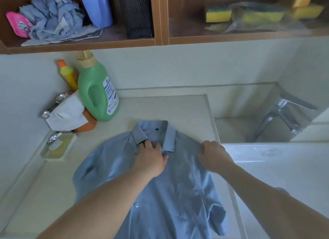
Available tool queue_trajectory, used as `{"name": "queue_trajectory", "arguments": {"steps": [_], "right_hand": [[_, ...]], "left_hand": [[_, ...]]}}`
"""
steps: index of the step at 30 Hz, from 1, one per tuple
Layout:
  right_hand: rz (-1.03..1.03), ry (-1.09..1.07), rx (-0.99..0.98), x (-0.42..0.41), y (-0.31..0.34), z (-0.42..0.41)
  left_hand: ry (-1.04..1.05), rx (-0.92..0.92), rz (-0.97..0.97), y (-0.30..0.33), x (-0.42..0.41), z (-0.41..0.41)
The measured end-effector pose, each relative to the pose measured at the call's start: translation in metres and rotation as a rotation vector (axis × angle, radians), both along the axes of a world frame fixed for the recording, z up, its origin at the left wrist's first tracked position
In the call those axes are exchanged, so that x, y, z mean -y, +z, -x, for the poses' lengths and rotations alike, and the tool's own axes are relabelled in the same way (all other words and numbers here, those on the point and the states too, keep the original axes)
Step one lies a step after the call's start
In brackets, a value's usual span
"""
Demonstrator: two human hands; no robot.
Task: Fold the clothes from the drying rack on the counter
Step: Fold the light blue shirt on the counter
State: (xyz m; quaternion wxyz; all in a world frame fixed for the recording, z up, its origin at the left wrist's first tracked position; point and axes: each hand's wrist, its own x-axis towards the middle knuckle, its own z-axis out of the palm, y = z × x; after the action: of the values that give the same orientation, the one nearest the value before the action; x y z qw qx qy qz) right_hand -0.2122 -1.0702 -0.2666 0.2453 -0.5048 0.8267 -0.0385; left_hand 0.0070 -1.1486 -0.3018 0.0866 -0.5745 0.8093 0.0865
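Shirt point(160, 194) runs off frame — right hand point(212, 155) bunches its shoulder.

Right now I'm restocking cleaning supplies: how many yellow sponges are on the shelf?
3, all in the right shelf compartment: left sponge, middle sponge under clear plastic, right sponge. More may be hidden.

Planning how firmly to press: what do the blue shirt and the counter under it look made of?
Blue shirt: thin woven fabric, probably cotton or a blend; matte, with soft creases and a stiffer collar. Counter: hard, smooth, pale surface, perhaps laminate or stone; faint sheen, straight moulded edges.
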Motion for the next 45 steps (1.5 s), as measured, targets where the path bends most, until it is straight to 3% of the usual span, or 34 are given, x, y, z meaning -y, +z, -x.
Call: {"name": "queue_trajectory", "arguments": {"steps": [5,9,11,15,19,24,26,28,30,33,35,37,39,41,43,45], "right_hand": [[-0.025,-0.07,-0.007,-0.028,-0.01,0.005],[-0.069,0.038,-0.106,-0.036,-0.015,0.008],[-0.011,-0.045,-0.048,-0.034,-0.013,0.007],[0.221,-0.28,0.251,-0.018,-0.001,0.017],[0.323,-0.465,0.713,-0.008,0.007,0.032],[0.076,-0.536,1.171,-0.011,0.018,0.068],[-0.027,-0.578,1.226,-0.016,0.022,0.079],[-0.104,-0.505,1.057,-0.018,0.019,0.08],[-0.147,-0.312,0.733,-0.018,0.012,0.074],[-0.097,0.031,0.268,-0.015,0.006,0.056],[-0.048,0.113,0.104,-0.017,0.005,0.041],[-0.029,0.136,0.003,-0.023,0.003,0.026],[-0.003,0.156,-0.127,-0.032,0.0,0.011],[0.013,0.169,-0.194,-0.041,-0.003,-0.001],[0.006,0.172,-0.177,-0.046,-0.007,-0.009],[-0.005,0.158,-0.135,-0.047,-0.003,-0.011]], "left_hand": [[0.009,-0.009,0.026,-0.007,0.003,0.002],[-0.009,-0.019,0.003,-0.002,0.014,0.006],[-0.018,-0.018,-0.018,-0.001,0.019,0.008],[-0.035,-0.027,-0.029,-0.002,0.034,0.012],[-0.035,-0.024,-0.087,-0.002,0.051,0.017],[-0.003,-0.016,-0.11,-0.001,0.061,0.025],[0.015,-0.017,-0.112,-0.001,0.063,0.03],[0.029,-0.015,-0.117,-0.002,0.064,0.033],[0.037,-0.014,-0.111,-0.004,0.065,0.036],[0.04,-0.023,-0.12,-0.005,0.068,0.037],[0.059,-0.018,-0.138,-0.004,0.069,0.037],[0.138,-0.013,-0.03,0.001,0.059,0.043],[0.168,-0.011,0.196,0.01,0.036,0.054],[0.022,-0.123,0.411,0.016,0.01,0.063],[-0.26,-0.316,0.536,0.012,-0.011,0.067],[-0.539,-0.358,0.413,0.01,-0.027,0.071]]}}
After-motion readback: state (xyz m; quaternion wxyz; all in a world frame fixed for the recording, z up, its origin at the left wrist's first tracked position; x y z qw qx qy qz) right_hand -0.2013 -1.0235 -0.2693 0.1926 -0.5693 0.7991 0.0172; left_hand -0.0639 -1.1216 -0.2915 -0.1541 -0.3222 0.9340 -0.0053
